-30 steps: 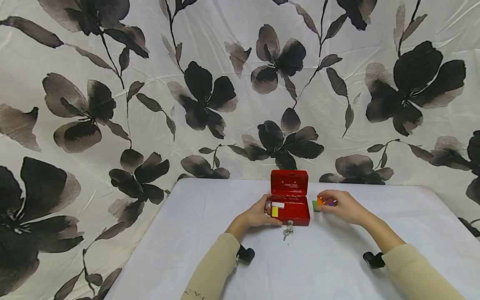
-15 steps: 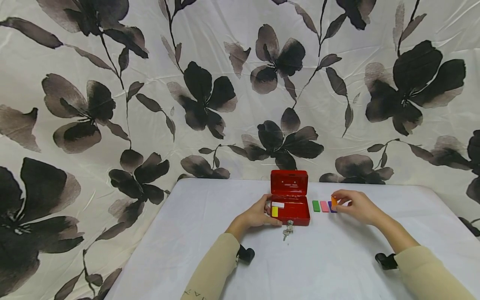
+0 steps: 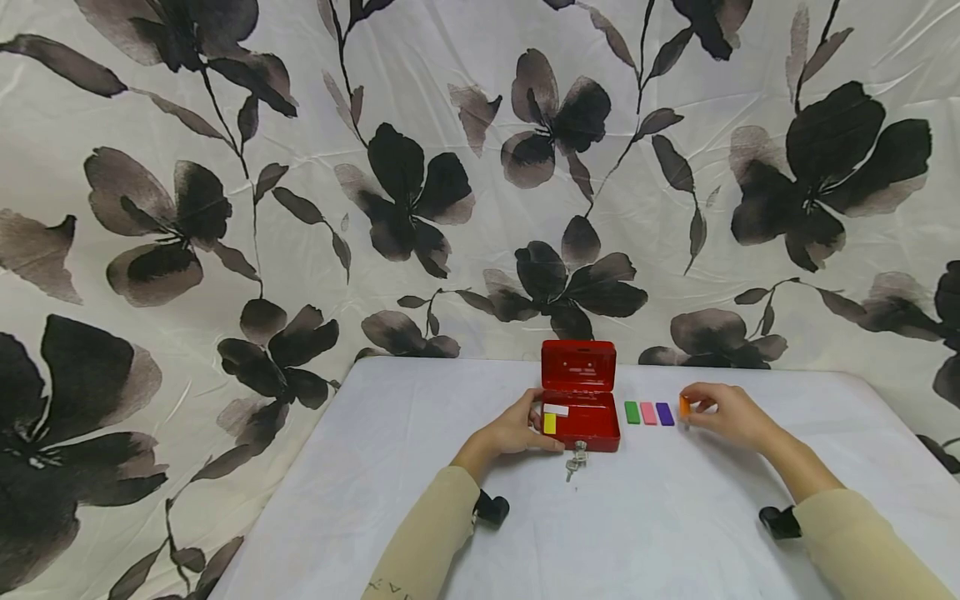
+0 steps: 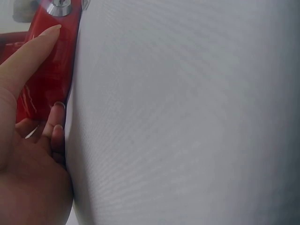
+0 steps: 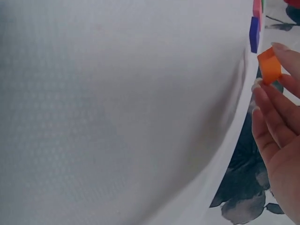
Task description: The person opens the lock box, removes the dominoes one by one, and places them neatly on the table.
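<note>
My left hand [image 3: 512,429] holds the near left corner of a red cash box [image 3: 606,442], thumb along the front and fingers at the left side. Its lid [image 3: 577,365] stands raised at the back. Inside lie a white block [image 3: 557,410] and a yellow block [image 3: 550,424]. Right of the box, my right hand [image 3: 727,412] pinches an orange block [image 5: 269,66] between thumb and fingers. A green block [image 3: 632,412], a pink block [image 3: 648,412] and a purple block [image 3: 664,414] form a row between the box and that hand.
Two small keys [image 3: 573,467] hang from the lock [image 3: 581,447] at the box's front. A white cloth covers the table [image 3: 600,533]. Behind it hangs a floral curtain [image 3: 480,225], close to the table's far edge.
My right hand has moved right with the orange block, past the purple block, uncovering the green, pink and purple blocks. The left hand and the cash box have stayed put.
</note>
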A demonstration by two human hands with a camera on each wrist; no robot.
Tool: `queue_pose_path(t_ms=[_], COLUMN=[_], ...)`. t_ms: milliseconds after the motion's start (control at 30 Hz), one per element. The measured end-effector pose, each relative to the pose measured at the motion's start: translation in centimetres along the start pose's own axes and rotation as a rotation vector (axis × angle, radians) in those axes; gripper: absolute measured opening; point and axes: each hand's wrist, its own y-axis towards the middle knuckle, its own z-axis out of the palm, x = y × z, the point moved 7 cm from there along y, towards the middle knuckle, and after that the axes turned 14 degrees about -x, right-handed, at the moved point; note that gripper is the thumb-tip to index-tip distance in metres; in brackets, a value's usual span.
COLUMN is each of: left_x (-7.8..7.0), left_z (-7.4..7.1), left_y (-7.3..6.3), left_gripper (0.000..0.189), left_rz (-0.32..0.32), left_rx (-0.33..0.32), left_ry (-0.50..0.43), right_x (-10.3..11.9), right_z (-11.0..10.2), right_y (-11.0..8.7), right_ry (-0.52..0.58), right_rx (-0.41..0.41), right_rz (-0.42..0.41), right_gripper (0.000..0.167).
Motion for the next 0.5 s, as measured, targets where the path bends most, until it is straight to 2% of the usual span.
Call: queue_pose_path(t_ms=[167,500], left_x=[0.0,-0.1], left_z=[0.0,-0.1], left_y=[-0.1,-0.1], left_gripper=[0.095,0.096], left_rz=[-0.003,0.002], left_rx=[0.002,0.007], left_ry=[0.001,0.004], right_x=[-0.6,-1.3], right_z=[0.4,1.0], right_y=[0.0,0.2], right_ry=[-0.058,-0.134], right_rx=[0.021,0.050], right_rz=[-0.005,0.060], right_gripper=[0.033,0.037])
